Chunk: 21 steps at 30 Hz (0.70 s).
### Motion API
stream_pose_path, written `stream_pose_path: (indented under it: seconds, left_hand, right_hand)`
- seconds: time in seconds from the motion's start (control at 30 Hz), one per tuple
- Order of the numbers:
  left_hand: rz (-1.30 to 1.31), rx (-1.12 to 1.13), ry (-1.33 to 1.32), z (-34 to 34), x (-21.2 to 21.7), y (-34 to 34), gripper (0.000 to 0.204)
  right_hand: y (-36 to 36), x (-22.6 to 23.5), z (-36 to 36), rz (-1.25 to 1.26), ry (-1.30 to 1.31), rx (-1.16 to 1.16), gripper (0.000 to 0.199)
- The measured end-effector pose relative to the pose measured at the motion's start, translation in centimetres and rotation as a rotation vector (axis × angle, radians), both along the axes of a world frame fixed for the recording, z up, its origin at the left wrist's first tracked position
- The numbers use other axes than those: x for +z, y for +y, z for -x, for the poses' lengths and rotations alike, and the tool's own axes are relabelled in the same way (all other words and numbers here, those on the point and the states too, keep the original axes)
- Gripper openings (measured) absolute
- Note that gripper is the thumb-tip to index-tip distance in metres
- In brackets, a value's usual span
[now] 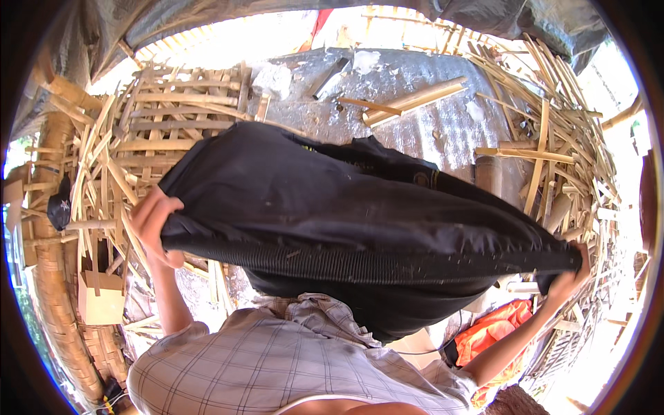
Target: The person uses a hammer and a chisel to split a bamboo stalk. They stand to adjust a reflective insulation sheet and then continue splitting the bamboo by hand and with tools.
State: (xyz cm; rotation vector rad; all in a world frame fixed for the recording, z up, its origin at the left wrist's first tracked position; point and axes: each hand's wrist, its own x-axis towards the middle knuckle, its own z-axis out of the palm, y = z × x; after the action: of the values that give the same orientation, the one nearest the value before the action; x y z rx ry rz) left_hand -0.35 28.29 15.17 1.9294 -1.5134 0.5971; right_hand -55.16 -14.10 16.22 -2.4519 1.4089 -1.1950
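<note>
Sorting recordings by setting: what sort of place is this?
Probably a makeshift bamboo-working shelter: many loose bamboo strips at the right, a bamboo lattice at the upper left, and dark sheeting overhead.

woven bamboo panel (162,145), orange cloth (488,332), cardboard box (100,303)

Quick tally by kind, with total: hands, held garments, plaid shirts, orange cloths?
Hands: 2 (left hand, right hand)
Held garments: 1 (black garment)
Plaid shirts: 1 (plaid shirt, worn)
Orange cloths: 1 (orange cloth)
Total: 5
</note>
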Motion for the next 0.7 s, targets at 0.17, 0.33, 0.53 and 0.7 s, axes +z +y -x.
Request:
stream_pose_path:
  seconds: [0.17, 0.33, 0.53, 0.7]
  left_hand:
    - [-0.193, 0.115, 0.084, 1.3, -3.8, 1.4, 0.061]
    - [-0.142, 0.373, 0.15, 6.3, -8.0, -0.8, 0.08]
    - [-0.062, 0.511, 0.22, 11.3, -9.6, -3.8, 0.068]
    - [0.141, 0.635, 0.163, 14.0, -13.9, -2.3, 0.061]
  right_hand:
    - [0.6, -6.0, 6.2, 0.091, -0.286, -0.159, 0.047]
    - [-4.2, -15.4, 11.0, -0.451, -0.373, 0.007, 0.033]
    - [-9.8, -23.1, 5.8, -1.399, 0.6, 0.236, 0.03]
    - [-5.8, -23.9, -7.3, -1.22, 0.571, 0.402, 0.029]
